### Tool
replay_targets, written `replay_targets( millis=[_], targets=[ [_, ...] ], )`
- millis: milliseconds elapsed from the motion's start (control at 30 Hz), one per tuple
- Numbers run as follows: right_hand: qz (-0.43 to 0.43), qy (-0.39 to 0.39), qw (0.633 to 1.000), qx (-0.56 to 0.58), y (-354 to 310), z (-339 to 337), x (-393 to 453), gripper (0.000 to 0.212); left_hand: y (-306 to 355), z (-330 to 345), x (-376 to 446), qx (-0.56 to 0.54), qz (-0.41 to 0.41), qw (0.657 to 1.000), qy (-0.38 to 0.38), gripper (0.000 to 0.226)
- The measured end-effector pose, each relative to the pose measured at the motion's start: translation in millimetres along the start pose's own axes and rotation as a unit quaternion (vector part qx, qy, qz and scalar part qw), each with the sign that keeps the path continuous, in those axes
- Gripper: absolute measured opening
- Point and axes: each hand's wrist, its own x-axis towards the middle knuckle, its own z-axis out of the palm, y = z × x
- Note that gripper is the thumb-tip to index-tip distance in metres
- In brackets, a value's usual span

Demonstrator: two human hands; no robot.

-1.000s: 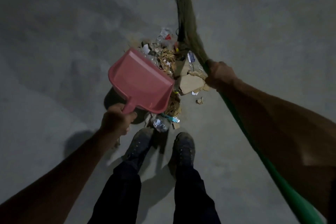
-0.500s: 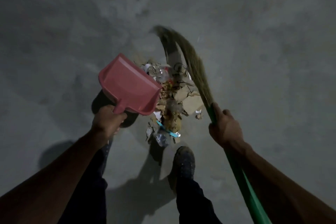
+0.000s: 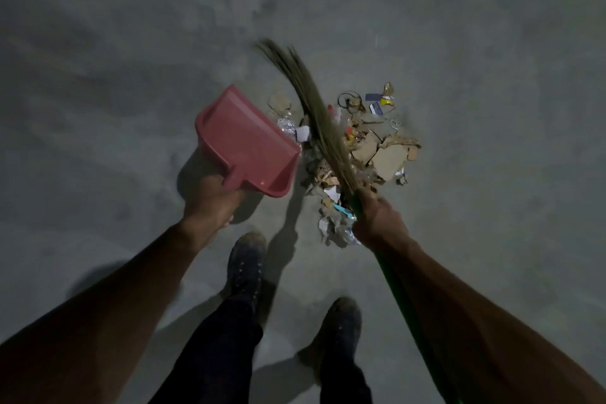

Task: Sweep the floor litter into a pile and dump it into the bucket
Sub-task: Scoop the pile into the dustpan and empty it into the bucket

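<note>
the broom (image 3: 314,114) has swung left across the litter (image 3: 360,154). right hand (image 3: 377,223) fingers grip its handle, left hand (image 3: 210,203) fingers hold the dustpan (image 3: 246,144) off the floor. pile mostly gathered; scooping remains, no bucket visible.

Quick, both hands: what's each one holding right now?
Left hand: closed on the dustpan handle.
Right hand: closed on the broom handle.

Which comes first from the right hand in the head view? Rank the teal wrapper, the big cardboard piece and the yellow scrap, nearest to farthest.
From the right hand:
1. Teal wrapper, just to its left, low in the pile.
2. Big cardboard piece, above it, on the pile's right side.
3. Yellow scrap, at the pile's far upper right edge.
</note>
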Motion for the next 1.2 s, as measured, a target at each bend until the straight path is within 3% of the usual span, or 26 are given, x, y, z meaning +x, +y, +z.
replay_targets(
  millis=[100, 167, 333, 500, 600, 667, 767, 900, 967, 1067, 1200],
  targets=[
    [0.065, 0.009, 0.997, 0.038, 20, 12, -37, 0.056, -1, -14, 2, 0.028, 0.013, 1.0, 0.004, 0.022],
    [0.082, 0.019, 0.989, 0.123, 21, 17, -59, 0.065, -1, -23, 3, 0.064, 0.021, 0.998, 0.011, 0.026],
    [0.096, -0.019, 0.928, 0.361, -22, 25, -76, 0.066, -7, -36, 19, 0.226, 0.003, 0.973, 0.037, 0.046],
    [0.058, -0.08, 0.931, 0.352, -82, 50, -42, 0.04, -19, -34, 29, 0.342, 0.021, 0.936, 0.082, 0.05],
    [0.053, -0.113, 0.937, 0.326, -102, 74, -24, 0.036, -29, -30, 34, 0.383, 0.033, 0.919, 0.085, 0.048],
    [0.087, -0.128, 0.897, 0.415, -104, 85, -21, 0.032, -37, -29, 38, 0.388, 0.037, 0.918, 0.069, 0.054],
    [0.155, -0.103, 0.802, 0.568, -85, 91, -32, 0.028, -47, -27, 43, 0.399, 0.048, 0.915, 0.033, 0.055],
    [0.197, -0.063, 0.743, 0.636, -40, 82, -60, 0.019, -45, -18, 37, 0.354, 0.028, 0.935, 0.022, 0.055],
    [0.197, -0.055, 0.755, 0.622, -19, 76, -75, 0.025, -41, -13, 30, 0.315, 0.005, 0.949, 0.02, 0.062],
    [0.182, -0.042, 0.794, 0.579, 3, 65, -98, 0.034, -34, -7, 18, 0.261, 0.012, 0.965, -0.011, 0.054],
    [0.155, -0.024, 0.835, 0.528, 26, 48, -131, 0.04, -32, 1, 3, 0.218, 0.022, 0.974, -0.057, 0.068]
  ],
)
